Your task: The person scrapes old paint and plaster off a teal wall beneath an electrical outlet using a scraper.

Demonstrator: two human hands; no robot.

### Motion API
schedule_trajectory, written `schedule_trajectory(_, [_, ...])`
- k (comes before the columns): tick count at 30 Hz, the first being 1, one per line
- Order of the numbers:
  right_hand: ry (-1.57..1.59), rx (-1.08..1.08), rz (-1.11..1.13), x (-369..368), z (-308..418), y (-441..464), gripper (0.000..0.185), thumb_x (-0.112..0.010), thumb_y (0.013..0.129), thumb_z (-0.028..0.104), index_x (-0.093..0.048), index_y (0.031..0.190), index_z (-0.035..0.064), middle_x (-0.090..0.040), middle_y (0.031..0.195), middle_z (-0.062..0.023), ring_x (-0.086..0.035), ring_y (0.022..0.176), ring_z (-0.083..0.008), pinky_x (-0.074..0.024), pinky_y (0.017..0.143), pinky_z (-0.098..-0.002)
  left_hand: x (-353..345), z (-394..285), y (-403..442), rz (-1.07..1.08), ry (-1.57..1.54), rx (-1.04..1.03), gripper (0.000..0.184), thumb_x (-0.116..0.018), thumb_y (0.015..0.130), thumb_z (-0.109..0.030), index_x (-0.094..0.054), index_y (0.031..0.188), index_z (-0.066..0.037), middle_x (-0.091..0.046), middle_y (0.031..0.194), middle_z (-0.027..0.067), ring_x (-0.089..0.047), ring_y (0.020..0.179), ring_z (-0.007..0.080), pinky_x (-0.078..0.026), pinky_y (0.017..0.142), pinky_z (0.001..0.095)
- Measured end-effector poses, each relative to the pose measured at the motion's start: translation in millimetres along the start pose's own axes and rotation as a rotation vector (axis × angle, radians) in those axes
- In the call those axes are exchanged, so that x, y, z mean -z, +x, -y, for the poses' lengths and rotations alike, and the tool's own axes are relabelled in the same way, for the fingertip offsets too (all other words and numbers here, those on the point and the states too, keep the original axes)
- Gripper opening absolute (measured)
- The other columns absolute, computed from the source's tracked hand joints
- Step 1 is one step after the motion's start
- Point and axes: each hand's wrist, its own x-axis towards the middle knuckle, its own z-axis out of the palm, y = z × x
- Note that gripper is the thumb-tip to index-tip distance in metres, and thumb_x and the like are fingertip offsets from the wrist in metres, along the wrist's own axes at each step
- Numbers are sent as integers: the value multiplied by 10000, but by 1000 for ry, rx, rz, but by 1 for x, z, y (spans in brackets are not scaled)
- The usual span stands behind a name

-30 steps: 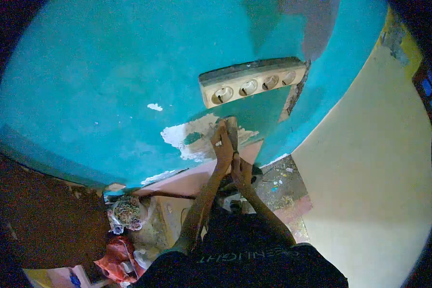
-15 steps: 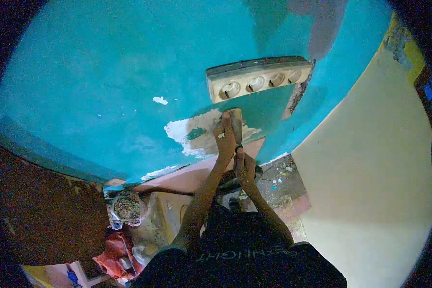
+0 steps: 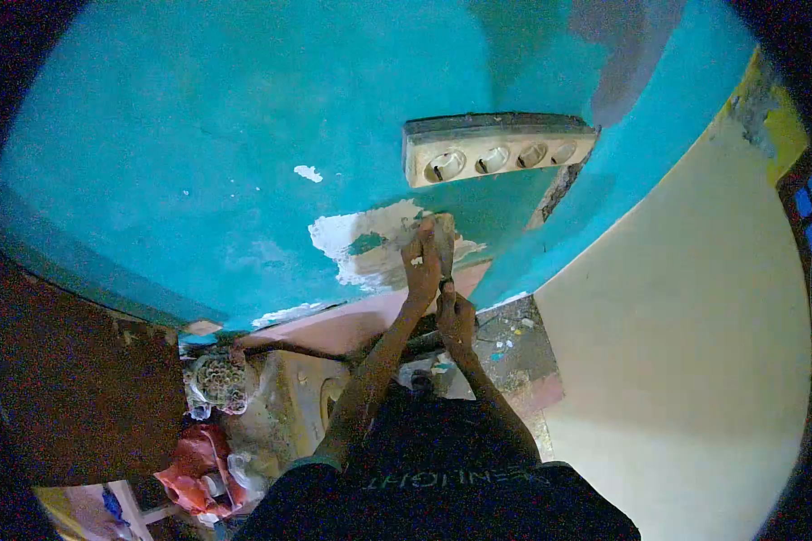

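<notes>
A scraper (image 3: pixel 444 236) with a broad, flat blade lies against the turquoise wall (image 3: pixel 198 153), over a chipped patch of white and beige (image 3: pixel 338 242). My right hand (image 3: pixel 456 317) is closed around its handle, low down near the wall's bottom edge. Higher up, the fingers of my left hand (image 3: pixel 420 266) press on the blade, with the thumb side toward the wall. The blade's edge is partly hidden by those fingers. Just above the blade, a strip of several white sockets (image 3: pixel 501 160) is fixed to the wall.
A cream wall (image 3: pixel 677 334) stands on the right. A brown panel (image 3: pixel 81 379) is on the left. Below are a netted bundle (image 3: pixel 218 379), a red bag (image 3: pixel 198 469) and floor littered with chips (image 3: pixel 514 347). Broken plaster (image 3: pixel 561 194) runs beside the sockets.
The scraper and both hands have moved slightly down the wall, away from the sockets. The view has shifted a little. Both hands keep their hold.
</notes>
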Motion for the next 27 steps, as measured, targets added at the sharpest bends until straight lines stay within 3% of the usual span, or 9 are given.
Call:
schedule_trajectory(2, [-10, -34, 24, -1, 1, 4, 503, -377, 928, 402, -438, 590, 34, -397, 497, 2, -345, 463, -86, -280, 419, -274, 1, -23, 12, 39, -361, 496, 380, -426, 931, -298, -617, 779, -7, -539, 621, 10, -455, 577, 102, -371, 557, 272])
schedule_trajectory(6, [-84, 101, -28, -3, 21, 8, 504, -374, 927, 409, -441, 594, 38, -393, 495, 5, -352, 466, -80, -281, 415, -269, 9, -76, 50, -54, -211, 242, 416, -397, 938, -326, -625, 799, -7, -550, 631, 1, -458, 567, 100, -369, 558, 268])
schedule_trajectory(15, [-112, 42, -27, 1, -6, 9, 450, -397, 935, 345, -460, 623, 27, -380, 519, 29, -343, 476, -69, -281, 415, -257, 0, -7, 10, 173, -230, 429, 322, -421, 935, -269, -603, 987, -9, -558, 772, 28, -473, 706, 100, -362, 688, 261])
schedule_trajectory(18, [-99, 56, 14, -1, 7, 7, 463, -387, 936, 357, -459, 626, 20, -374, 526, 30, -326, 483, -75, -277, 421, -258, 9, -33, 31, 108, -294, 758, 271, -433, 932, -230, -565, 862, -3, -482, 750, 5, -430, 725, 93, -339, 681, 302])
schedule_trajectory(19, [-144, 191, -16, -6, -4, 10, 472, -380, 936, 366, -449, 624, 19, -372, 523, 23, -320, 484, -77, -278, 421, -261, 13, -28, 28, 111, -291, 758, 271, -433, 932, -230, -565, 862, -3, -482, 750, 5, -430, 725, 93, -339, 681, 302])
schedule_trajectory(21, [-181, 337, -45, -11, -12, 14, 481, -373, 936, 376, -440, 622, 17, -369, 520, 16, -314, 485, -80, -279, 422, -264, 21, -22, 27, 316, 205, 194, 354, -318, 948, -203, -455, 1190, 16, -509, 1155, 162, -495, 1055, 229, -374, 910, 356])
schedule_trajectory(22, [-137, 191, -4, -9, -12, 9, 484, -366, 935, 383, -435, 626, 17, -368, 517, 8, -316, 488, -80, -284, 424, -266, 20, -39, 33, 139, -245, 420, 326, -442, 925, -275, -504, 733, -19, -426, 640, 1, -386, 631, 102, -331, 669, 307])
schedule_trajectory(25, [-76, 26, 21, -7, -17, 1, 484, -361, 934, 387, -437, 635, 15, -373, 509, -6, -326, 491, -78, -291, 430, -266, 5, 6, 0, 133, -488, 641, 350, -448, 923, -275, -493, 675, -32, -398, 583, -8, -377, 583, 101, -335, 638, 293])
schedule_trajectory(27, [-60, 14, 3, -10, -17, 4, 480, -363, 934, 383, -444, 640, 12, -378, 504, -12, -334, 492, -77, -293, 434, -265, 5, -18, 15, -27, -145, 348, 356, -474, 912, -257, -488, 629, -43, -406, 562, -8, -382, 565, 91, -333, 589, 283])
